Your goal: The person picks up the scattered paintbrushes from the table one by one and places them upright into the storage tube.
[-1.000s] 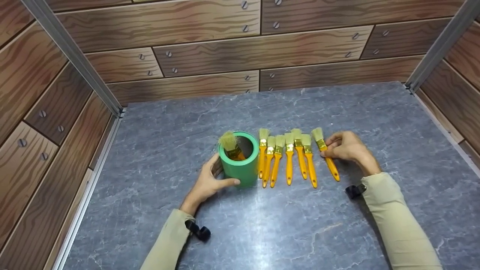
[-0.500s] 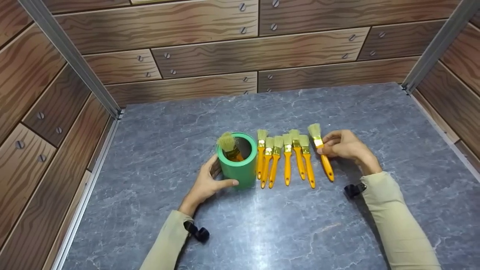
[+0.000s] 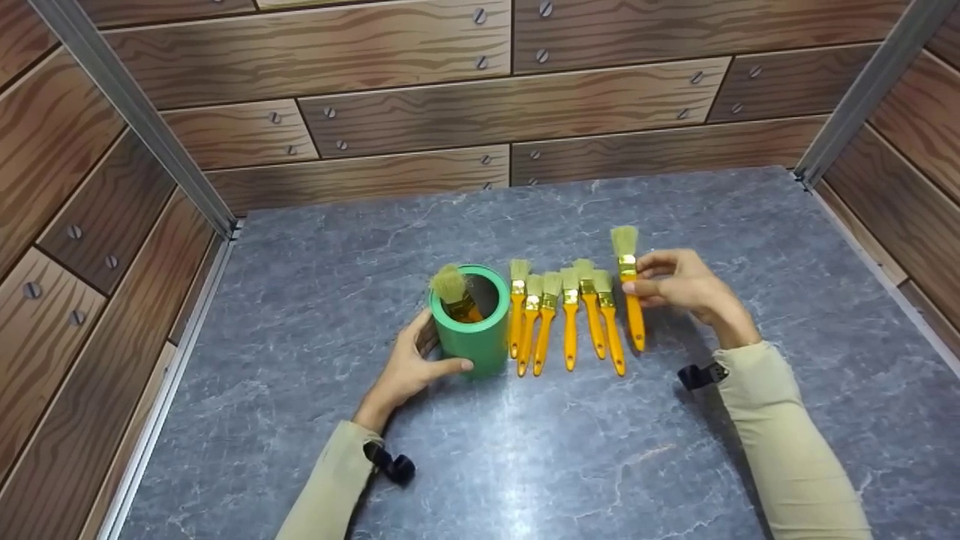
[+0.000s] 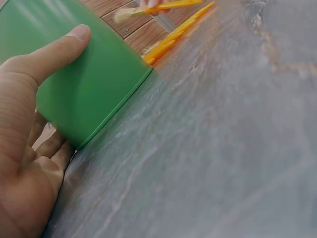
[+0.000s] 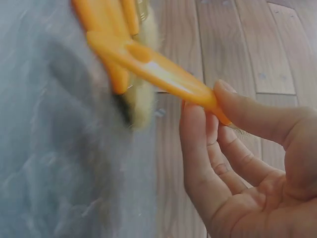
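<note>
On the table stands a green cylindrical can (image 3: 472, 349), upright and open at the top. One paintbrush (image 3: 450, 285) leans inside it, bristles above the rim. My left hand (image 3: 405, 369) holds the can from the left; in the left wrist view the thumb lies along the can's wall (image 4: 99, 94) and the fingers reach behind it. To the right, my right hand (image 3: 688, 291) pinches another paintbrush (image 3: 635, 319) near its metal collar, bristles pointing away from me. The right wrist view shows its orange handle (image 5: 168, 79) raised off the table, between thumb and fingertips.
Several more paintbrushes (image 3: 571, 330) with orange handles lie side by side between the can and my right hand, bristles toward the back. The grey marbled table (image 3: 585, 450) is bounded by wood-patterned walls (image 3: 412, 120) at the back and both sides.
My right hand has lifted the pinched paintbrush off the table and carried it slightly left and away from me, turning it straighter. The left hand stays on the can.
</note>
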A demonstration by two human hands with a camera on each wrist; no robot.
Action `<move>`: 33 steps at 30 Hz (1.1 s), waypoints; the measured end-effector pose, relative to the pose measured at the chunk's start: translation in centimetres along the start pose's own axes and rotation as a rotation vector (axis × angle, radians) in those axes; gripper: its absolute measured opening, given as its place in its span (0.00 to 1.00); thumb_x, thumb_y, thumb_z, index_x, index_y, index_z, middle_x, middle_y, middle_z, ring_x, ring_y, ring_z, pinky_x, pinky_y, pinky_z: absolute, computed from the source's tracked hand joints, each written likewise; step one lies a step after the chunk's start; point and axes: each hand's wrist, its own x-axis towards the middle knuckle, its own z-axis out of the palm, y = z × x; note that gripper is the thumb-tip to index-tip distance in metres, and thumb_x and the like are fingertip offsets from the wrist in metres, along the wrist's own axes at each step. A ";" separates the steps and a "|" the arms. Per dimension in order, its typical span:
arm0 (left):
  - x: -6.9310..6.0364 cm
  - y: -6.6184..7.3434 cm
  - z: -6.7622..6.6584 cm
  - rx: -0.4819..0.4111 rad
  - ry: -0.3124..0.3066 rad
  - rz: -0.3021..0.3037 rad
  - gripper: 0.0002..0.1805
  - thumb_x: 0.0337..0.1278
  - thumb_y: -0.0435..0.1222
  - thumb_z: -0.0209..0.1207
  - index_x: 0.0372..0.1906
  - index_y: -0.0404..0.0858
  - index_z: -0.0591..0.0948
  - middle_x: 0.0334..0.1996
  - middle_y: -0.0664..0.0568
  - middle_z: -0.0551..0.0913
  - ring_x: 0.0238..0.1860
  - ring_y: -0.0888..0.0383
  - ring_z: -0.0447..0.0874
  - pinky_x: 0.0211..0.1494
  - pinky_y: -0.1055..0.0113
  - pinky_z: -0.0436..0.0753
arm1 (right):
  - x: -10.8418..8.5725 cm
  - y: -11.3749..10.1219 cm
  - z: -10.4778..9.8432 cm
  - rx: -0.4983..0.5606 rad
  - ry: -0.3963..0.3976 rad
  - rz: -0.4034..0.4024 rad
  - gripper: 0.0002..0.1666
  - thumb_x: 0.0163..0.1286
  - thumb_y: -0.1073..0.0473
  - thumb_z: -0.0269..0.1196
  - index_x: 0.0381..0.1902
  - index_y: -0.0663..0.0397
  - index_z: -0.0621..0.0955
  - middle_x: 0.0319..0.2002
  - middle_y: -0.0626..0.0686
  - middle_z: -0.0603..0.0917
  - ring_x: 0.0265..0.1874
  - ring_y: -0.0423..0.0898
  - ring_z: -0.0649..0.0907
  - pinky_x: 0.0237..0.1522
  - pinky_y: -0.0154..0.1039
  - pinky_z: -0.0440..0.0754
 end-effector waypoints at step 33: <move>0.1 -0.3 -0.1 -0.008 -0.014 0.037 0.55 0.48 0.32 0.83 0.81 0.49 0.68 0.75 0.51 0.77 0.78 0.51 0.71 0.84 0.53 0.68 | -0.8 -7.1 4.7 0.107 -0.021 -0.271 0.18 0.76 0.71 0.64 0.61 0.74 0.78 0.49 0.58 0.88 0.44 0.45 0.92 0.54 0.45 0.92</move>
